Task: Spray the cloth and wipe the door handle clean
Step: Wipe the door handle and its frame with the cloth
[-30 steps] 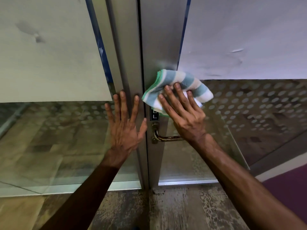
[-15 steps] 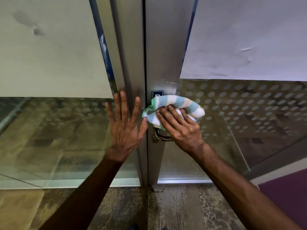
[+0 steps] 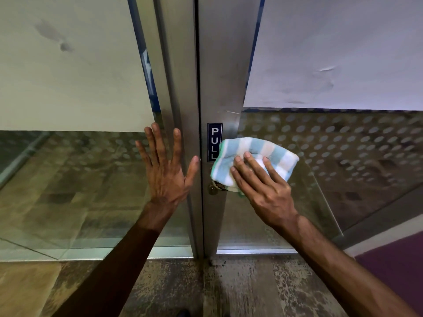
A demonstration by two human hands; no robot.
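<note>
My right hand [image 3: 265,191] presses the cloth [image 3: 251,148], fingers straight, over the door handle [image 3: 212,188], whose bar seems to run rightward under my palm. My left hand [image 3: 167,177] braces flat, fingers spread, just left.

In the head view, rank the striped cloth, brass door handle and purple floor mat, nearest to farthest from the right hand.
1. Blue-and-white striped cloth, under the fingers of the right hand.
2. Brass door handle, just left, partly covered.
3. Purple floor mat, lower right.

The cloth [image 3: 256,154] blocks reach to the door handle [image 3: 213,188].
</note>
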